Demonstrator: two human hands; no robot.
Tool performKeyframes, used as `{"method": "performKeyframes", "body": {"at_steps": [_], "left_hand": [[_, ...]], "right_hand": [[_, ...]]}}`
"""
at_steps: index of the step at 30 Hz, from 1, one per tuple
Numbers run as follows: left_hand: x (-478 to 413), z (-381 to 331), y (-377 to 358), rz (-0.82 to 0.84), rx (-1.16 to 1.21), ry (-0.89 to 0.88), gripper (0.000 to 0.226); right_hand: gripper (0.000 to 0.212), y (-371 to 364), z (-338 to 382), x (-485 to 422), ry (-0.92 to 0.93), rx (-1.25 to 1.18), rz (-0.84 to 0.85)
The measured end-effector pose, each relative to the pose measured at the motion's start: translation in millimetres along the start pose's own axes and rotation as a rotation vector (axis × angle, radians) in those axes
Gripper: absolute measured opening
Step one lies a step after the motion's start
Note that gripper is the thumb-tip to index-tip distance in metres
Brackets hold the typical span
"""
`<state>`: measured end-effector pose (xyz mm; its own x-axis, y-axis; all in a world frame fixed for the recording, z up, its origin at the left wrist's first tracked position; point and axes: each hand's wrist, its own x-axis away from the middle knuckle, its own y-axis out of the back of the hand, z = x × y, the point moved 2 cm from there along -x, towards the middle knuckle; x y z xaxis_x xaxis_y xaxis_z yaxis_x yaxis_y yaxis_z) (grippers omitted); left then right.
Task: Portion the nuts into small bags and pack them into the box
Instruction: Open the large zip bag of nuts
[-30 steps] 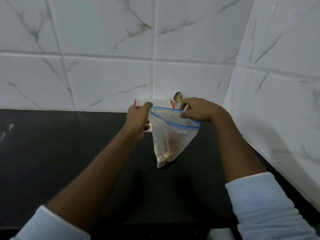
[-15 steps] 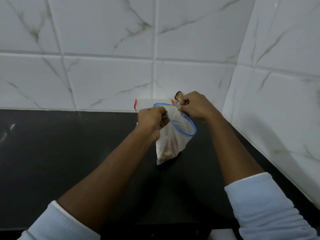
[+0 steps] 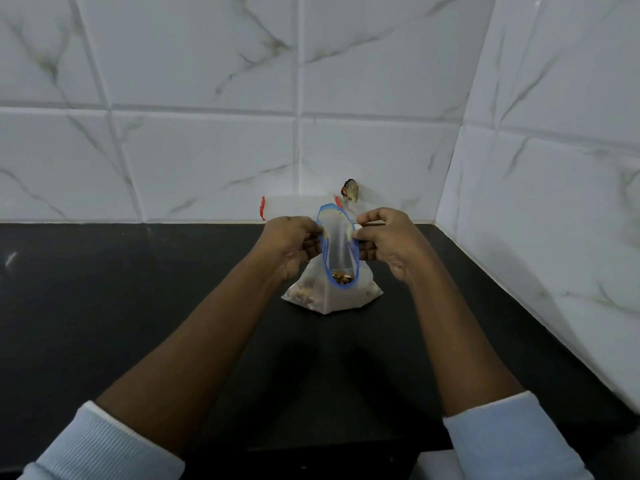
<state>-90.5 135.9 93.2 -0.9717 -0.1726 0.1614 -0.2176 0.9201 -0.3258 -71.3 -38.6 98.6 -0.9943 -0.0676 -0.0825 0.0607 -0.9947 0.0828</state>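
The small bag (image 3: 332,296) stands base down on the black surface (image 3: 138,306), between the two hands. The nuts (image 3: 341,277) lie in its bottom, visible through the open mouth. The blue zip rim (image 3: 324,258) forms a narrow loop. Its long axis runs away from the person, toward the tiled wall (image 3: 207,161).

The left hand (image 3: 289,245) has its fingers (image 3: 313,247) curled and pinches the left lip of the rim. The right hand (image 3: 393,245) has its fingers (image 3: 367,253) curled and pinches the right lip. Each hand sits just beside the mouth on its own side, and neither is nearer than the other.

The mouth is not yet sealed, so the step in hand is judged to be closing the zip. The lips face each other across the short axis. The coming move calls for bringing them together, then pressing along the long axis from one end to the other.

The box (image 3: 298,206), white with red clips (image 3: 262,207), appears to stand against the wall directly beyond the bag. Its outline is faint against the tiles, so its extent is uncertain. A small brown object (image 3: 349,191) near it cannot be identified.
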Motion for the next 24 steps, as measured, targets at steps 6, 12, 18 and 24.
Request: {"method": "performKeyframes", "body": {"at_steps": [6, 12, 18, 24], "left_hand": [[-6.0, 4.6, 1.3, 0.086, 0.339, 0.171, 0.022], [-25.2, 6.6, 50.1, -0.024, 0.634, 0.307, 0.024], [-26.0, -6.9, 58.1, 0.074, 0.516, 0.298, 0.006], [-15.2, -18.2, 46.7, 0.111, -0.003, 0.089, 0.022]], "right_hand": [[0.021, -13.9, -9.7, 0.5, -0.287, -0.738, -0.017], [0.022, 8.6, -26.6, 6.6, -0.399, -1.186, -0.143], [0.005, 19.2, -33.5, -4.0, -0.39, -0.967, -0.07], [0.013, 26.3, -20.1, -1.1, -0.218, -0.324, 0.096]]}}
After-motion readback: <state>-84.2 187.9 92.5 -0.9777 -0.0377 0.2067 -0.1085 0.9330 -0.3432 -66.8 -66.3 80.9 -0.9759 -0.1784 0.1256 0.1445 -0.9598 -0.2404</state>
